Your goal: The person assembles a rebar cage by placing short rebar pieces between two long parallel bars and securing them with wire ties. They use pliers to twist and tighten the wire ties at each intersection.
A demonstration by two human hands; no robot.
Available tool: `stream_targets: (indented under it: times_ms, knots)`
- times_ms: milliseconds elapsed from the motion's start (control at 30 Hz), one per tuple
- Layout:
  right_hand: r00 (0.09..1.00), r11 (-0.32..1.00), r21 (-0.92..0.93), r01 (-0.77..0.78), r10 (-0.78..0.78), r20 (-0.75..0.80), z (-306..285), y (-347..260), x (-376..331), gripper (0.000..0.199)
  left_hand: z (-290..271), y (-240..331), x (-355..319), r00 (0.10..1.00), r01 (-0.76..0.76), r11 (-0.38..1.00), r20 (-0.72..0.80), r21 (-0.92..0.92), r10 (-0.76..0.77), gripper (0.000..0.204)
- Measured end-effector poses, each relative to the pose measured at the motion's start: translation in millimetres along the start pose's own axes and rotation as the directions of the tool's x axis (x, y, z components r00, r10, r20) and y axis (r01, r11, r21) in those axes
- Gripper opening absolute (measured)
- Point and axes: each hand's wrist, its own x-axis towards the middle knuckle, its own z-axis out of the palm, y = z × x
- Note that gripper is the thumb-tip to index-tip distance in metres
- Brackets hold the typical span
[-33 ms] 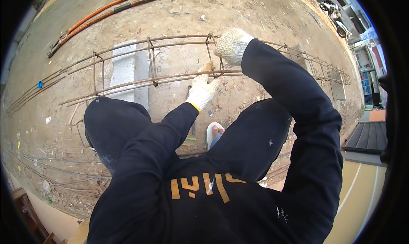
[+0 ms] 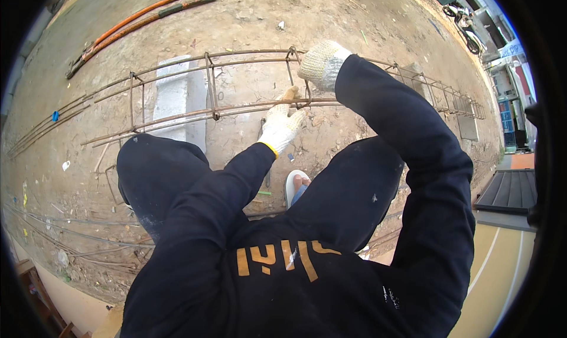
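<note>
A long rusty rebar cage (image 2: 177,116) lies across the dirt in front of me, its long bars joined by square stirrups. My left hand (image 2: 282,126), in a white knit glove, reaches up to the near long bar and grips it beside a stirrup (image 2: 293,78). My right hand (image 2: 319,61), also gloved, is closed over the top of that same stirrup at the far upper bar. A tan piece shows between the hands; I cannot tell whether it is a tool or a glove finger. My dark sleeves and knees fill the lower view.
A grey concrete block (image 2: 177,96) sits under the cage. Orange pipes (image 2: 147,10) lie at the far left. Loose thin bars (image 2: 71,232) run along the ground at the lower left. A motorbike (image 2: 466,25) stands far right, and a dark ribbed panel (image 2: 508,190) lies near it.
</note>
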Motion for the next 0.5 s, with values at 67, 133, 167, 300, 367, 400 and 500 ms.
stream_targets:
  times_ms: [67, 133, 167, 300, 367, 400, 500]
  knots:
    - [0.998, 0.998, -0.037, 0.044, -0.043, 0.039, 0.0, 2.4, -0.3, 0.019, 4.3, -5.6, 1.4, 1.000, -0.024, 0.998, -0.019, -0.050, 0.023, 0.046]
    - [0.997, 0.997, -0.039, 0.062, -0.060, 0.043, 0.9, 4.7, -3.3, 0.019, 8.2, -8.9, 2.4, 0.999, 0.033, 0.999, 0.024, 0.006, -0.033, 0.041]
    - [0.998, 0.998, -0.026, 0.057, -0.056, 0.028, 1.6, 5.2, -4.9, 0.019, 9.6, -9.7, 2.8, 1.000, 0.016, 1.000, 0.017, -0.010, -0.016, 0.039]
    - [1.000, 1.000, 0.007, -0.010, 0.009, 0.007, 3.0, 1.3, -9.1, 0.018, 8.0, -9.8, 4.5, 0.998, -0.001, 0.996, 0.060, -0.085, 0.006, 0.036]
    - [0.999, 1.000, 0.003, -0.031, 0.031, 0.016, 2.9, -2.6, -10.2, 0.018, 3.9, -9.1, 3.9, 0.994, -0.018, 0.999, 0.109, -0.040, 0.022, 0.037]
    - [0.999, 0.999, -0.001, -0.039, 0.039, 0.020, 2.6, -3.9, -10.5, 0.018, 2.1, -8.7, 3.7, 0.990, -0.016, 0.999, 0.139, -0.034, 0.021, 0.039]
    - [0.999, 0.999, -0.014, -0.039, 0.039, 0.021, 1.8, -5.2, -11.9, 0.019, 0.1, -6.7, 2.5, 0.984, 0.010, 0.998, 0.176, -0.060, 0.001, 0.043]
